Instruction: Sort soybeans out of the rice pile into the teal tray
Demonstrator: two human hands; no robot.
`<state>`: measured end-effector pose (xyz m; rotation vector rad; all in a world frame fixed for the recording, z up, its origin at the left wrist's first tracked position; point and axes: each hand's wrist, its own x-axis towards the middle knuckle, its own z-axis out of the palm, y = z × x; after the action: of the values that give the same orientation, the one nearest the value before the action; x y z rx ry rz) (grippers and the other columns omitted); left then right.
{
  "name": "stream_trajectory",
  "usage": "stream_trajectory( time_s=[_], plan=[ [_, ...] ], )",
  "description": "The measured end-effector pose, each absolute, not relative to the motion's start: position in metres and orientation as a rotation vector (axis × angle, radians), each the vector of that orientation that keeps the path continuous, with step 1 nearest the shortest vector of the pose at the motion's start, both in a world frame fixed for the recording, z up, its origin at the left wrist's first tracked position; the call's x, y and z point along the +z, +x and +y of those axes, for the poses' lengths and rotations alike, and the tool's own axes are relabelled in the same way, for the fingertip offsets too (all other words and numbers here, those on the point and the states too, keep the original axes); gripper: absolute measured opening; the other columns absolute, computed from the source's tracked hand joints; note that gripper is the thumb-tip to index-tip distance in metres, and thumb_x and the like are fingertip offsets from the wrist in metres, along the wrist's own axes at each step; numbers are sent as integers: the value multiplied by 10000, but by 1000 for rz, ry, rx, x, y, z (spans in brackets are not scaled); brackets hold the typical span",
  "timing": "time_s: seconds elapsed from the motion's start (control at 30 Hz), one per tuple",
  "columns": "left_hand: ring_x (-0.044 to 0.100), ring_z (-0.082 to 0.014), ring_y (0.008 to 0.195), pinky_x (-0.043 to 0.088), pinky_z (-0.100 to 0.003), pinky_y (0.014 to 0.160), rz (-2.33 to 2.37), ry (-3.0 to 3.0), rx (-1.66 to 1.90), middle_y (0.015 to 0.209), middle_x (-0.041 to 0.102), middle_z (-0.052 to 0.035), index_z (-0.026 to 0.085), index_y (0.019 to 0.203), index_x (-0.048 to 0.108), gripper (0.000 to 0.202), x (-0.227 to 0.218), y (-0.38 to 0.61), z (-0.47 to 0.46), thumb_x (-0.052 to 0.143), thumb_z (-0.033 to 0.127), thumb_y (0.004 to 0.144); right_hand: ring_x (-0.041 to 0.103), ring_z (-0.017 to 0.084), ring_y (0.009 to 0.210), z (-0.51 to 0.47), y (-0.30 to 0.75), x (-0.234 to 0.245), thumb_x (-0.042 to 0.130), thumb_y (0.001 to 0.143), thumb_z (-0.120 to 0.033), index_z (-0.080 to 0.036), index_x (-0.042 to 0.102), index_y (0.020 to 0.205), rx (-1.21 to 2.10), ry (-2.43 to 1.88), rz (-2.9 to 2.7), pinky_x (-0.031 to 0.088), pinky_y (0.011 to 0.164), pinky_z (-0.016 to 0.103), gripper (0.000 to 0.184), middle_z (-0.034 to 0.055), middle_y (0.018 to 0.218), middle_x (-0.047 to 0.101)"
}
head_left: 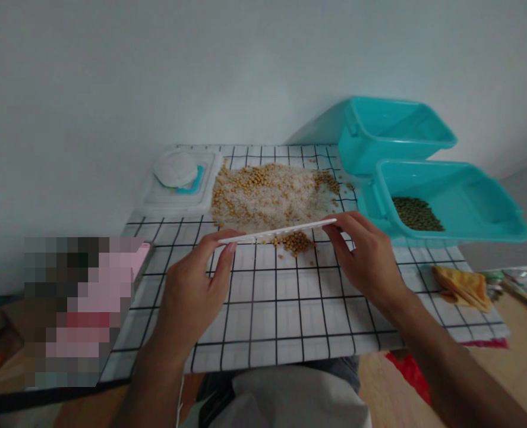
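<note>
A thin white flat piece [281,230], seen nearly edge-on, spans the space between my hands. My left hand [194,288] pinches its left end between thumb and fingers, and my right hand [368,255] pinches the right end. Its flat face is hidden, so its exact kind is unclear. Under and just beyond it lies a small heap of tan beans [295,242] on the checked cloth [254,309]. Farther back spreads a wide layer of white rice-like grains [272,199] mixed with yellow beans [256,175]. Darker beans [327,181] cluster at its right edge.
Two turquoise bins stand at the right; the nearer bin [472,202] holds green beans [417,214]. A clear plastic lid [151,199] with a white round item [175,168] is at back left. A yellow cloth [463,287] lies near the right edge. A wall closes the back.
</note>
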<state>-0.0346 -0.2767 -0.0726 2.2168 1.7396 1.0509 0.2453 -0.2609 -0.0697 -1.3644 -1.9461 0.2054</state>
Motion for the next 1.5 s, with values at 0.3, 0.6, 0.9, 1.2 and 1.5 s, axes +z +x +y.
stream_trajectory(
  time_s=[0.3, 0.6, 0.9, 1.2, 1.5],
  plan=[
    [737, -180, 1027, 577, -261, 907, 1686, 2261, 1013, 1139, 759, 28, 292, 1198, 664, 223, -71, -31, -276, 586, 272, 990, 655, 193, 891, -263, 248, -73, 537, 1005, -185, -226, 654, 1061, 234, -1378, -1957, 531, 797, 348, 137, 61, 993, 694],
    [731, -144, 1040, 550, -222, 952, 1669, 2266, 949, 1167, 753, 55, 290, 1201, 653, 226, -67, -35, -285, 570, 252, 995, 672, 185, 989, -277, 250, -72, 545, 1005, -176, -218, 666, 1087, 260, -1384, -1968, 537, 861, 321, 151, 61, 1055, 701],
    [734, -140, 1053, 547, -217, 977, 1683, 2290, 926, 1209, 748, 64, 308, 1213, 648, 242, -60, -32, -288, 582, 239, 990, 681, 159, 987, -279, 249, -73, 550, 1004, -171, -199, 680, 1099, 127, -1390, -1919, 533, 876, 274, 164, 58, 1062, 716],
    [744, -173, 1044, 574, -257, 959, 1670, 2295, 974, 1216, 755, 21, 258, 1182, 676, 219, -58, -21, -273, 593, 222, 983, 692, 168, 965, -270, 252, -79, 553, 1003, -165, -203, 669, 1073, 151, -1428, -1907, 540, 839, 293, 141, 49, 1050, 723],
    [736, -146, 1053, 554, -240, 999, 1638, 2300, 948, 1231, 743, 48, 278, 1196, 662, 236, -61, -26, -281, 587, 210, 983, 693, 167, 992, -279, 254, -77, 544, 1004, -161, -213, 672, 1124, 149, -1431, -1936, 551, 868, 290, 183, 52, 1077, 722]
  ],
)
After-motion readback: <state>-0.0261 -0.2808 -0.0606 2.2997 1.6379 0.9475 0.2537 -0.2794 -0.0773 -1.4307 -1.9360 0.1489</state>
